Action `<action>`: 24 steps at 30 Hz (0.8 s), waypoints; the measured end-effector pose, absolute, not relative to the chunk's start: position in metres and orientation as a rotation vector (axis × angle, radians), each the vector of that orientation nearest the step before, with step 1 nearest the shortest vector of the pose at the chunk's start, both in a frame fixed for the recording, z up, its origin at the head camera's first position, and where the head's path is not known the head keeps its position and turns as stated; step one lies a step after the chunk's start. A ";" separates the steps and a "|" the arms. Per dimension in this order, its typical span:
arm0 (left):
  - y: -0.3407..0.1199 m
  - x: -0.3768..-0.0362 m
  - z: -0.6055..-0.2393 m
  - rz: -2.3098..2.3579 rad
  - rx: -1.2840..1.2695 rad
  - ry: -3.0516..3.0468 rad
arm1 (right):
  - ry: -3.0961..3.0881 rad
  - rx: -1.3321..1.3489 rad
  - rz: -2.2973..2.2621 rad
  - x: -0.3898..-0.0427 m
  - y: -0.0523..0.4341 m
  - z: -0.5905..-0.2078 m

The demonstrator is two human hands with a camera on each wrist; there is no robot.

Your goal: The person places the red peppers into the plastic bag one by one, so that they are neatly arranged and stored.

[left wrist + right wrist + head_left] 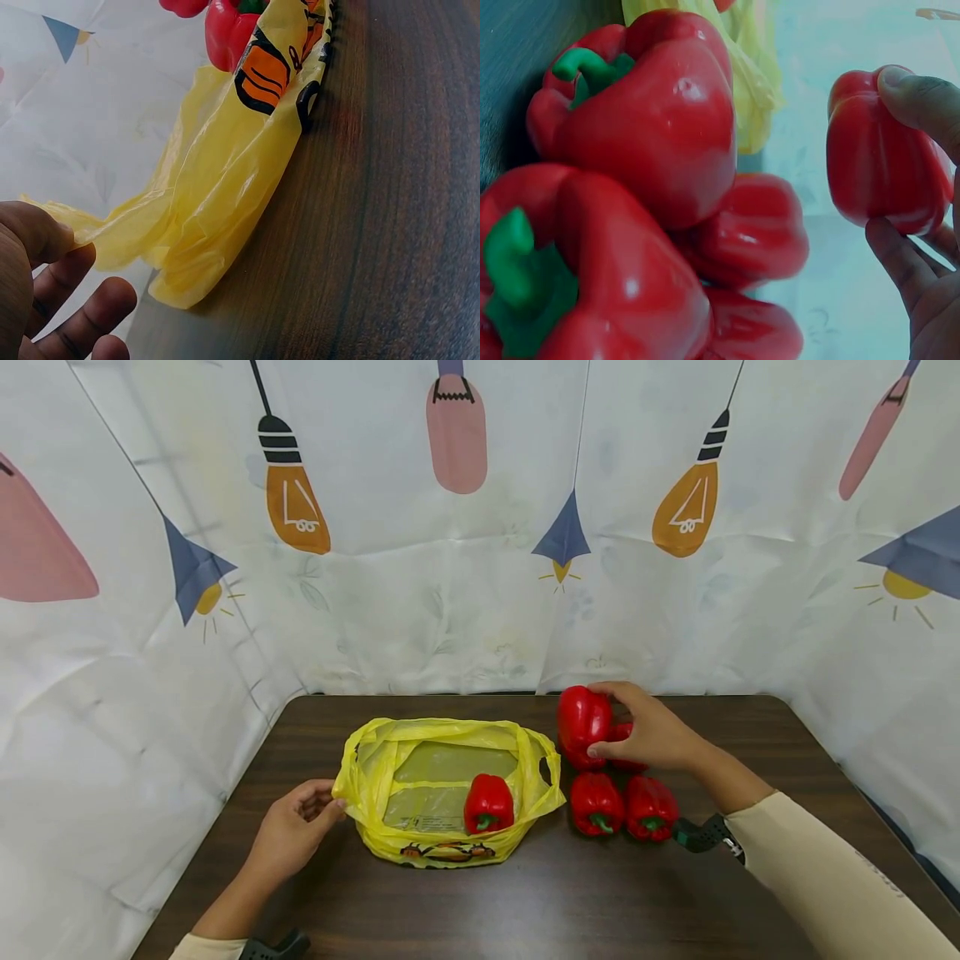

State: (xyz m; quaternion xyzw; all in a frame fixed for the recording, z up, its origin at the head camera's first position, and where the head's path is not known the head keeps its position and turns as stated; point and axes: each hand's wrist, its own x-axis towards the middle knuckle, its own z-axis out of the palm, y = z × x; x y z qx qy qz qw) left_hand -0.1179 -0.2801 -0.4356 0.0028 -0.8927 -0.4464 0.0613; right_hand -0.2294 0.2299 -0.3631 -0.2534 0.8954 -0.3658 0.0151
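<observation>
- The right hand point(651, 732) holds a red bell pepper point(583, 723) — grip curled round it, above the counter point(525, 902).
- The left hand point(292, 833) pinches the yellow plastic bag point(375, 760) at its edge.
- One pepper point(488, 803) sits inside the bag.

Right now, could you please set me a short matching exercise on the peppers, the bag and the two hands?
Things:
1. left hand
2. right hand
3. pepper alone
4. two front peppers

States:
a. lies inside the yellow bag
b. rest on the table beside the bag
c. pinches the bag's edge
d. grips a lifted pepper

Pairs: 1-c, 2-d, 3-a, 4-b
</observation>
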 end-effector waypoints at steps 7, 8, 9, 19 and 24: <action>-0.281 -0.117 -0.436 -1.351 0.011 -2.693 | 2.780 -0.794 -1.103 -0.231 0.215 -0.365; -0.281 -0.117 -0.436 -1.354 0.009 -2.691 | 2.772 -0.791 -1.109 -0.231 0.213 -0.365; -0.281 -0.116 -0.436 -1.357 0.009 -2.690 | 2.770 -0.790 -1.112 -0.231 0.211 -0.366; -0.281 -0.117 -0.437 -1.381 0.006 -2.687 | 2.732 -0.825 -1.143 -0.235 0.190 -0.368; -0.281 -0.118 -0.437 -1.383 0.003 -2.689 | 2.742 -0.879 -1.115 -0.238 0.180 -0.370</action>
